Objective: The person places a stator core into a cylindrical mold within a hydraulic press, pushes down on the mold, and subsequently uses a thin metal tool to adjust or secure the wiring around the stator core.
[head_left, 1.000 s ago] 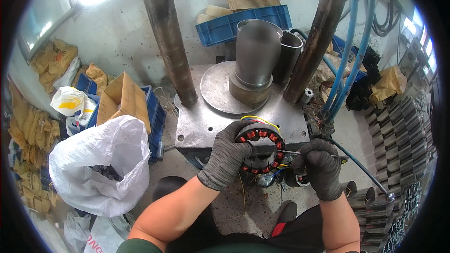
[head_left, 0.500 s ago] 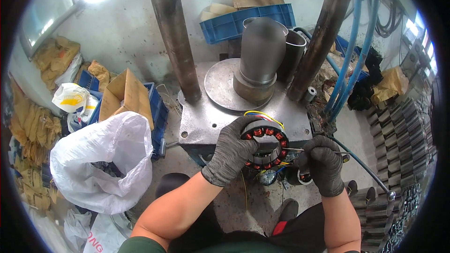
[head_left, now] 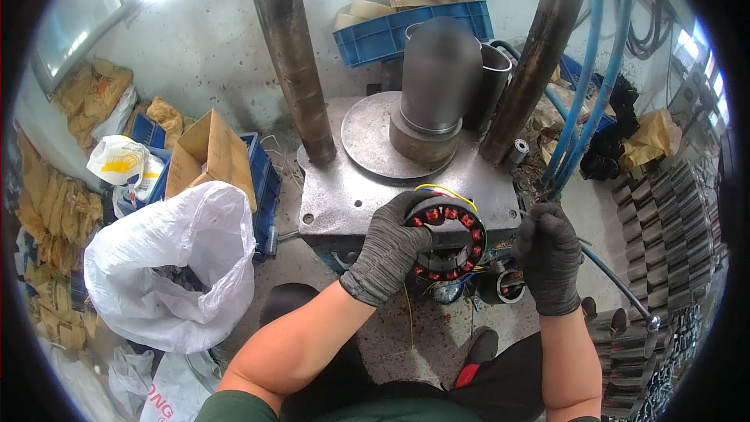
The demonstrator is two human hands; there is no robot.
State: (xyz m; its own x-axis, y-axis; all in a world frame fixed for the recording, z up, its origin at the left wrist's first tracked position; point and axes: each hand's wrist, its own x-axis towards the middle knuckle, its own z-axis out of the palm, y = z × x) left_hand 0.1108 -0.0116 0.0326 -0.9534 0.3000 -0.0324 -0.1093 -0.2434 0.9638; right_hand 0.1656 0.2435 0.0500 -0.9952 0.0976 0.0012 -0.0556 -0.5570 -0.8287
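Observation:
My left hand (head_left: 391,246), in a dark grey knit glove, grips the left side of a ring-shaped motor stator (head_left: 467,220) with red-copper windings. Yellow, blue and red lead wires (head_left: 447,191) curve over its top. To the right of the ring, apart from it, my gloved right hand (head_left: 549,258) is closed around a thin metal rod (head_left: 526,213). The fingers are blurred, and most of the rod is hidden in the hand. Just beyond the stator lies the steel plate (head_left: 344,211) of a press.
A grey cylinder (head_left: 441,78) stands on a round disc (head_left: 363,129) between two steel columns (head_left: 293,55). Left are a white sack (head_left: 125,266), a cardboard box (head_left: 211,152) and blue crates. A black cylinder (head_left: 492,289) sits below the stator. Metal parts (head_left: 664,227) are stacked right.
My right hand has drawn the rod out of the stator and moved slightly up and right. The stator has shifted a little right, still in my left hand.

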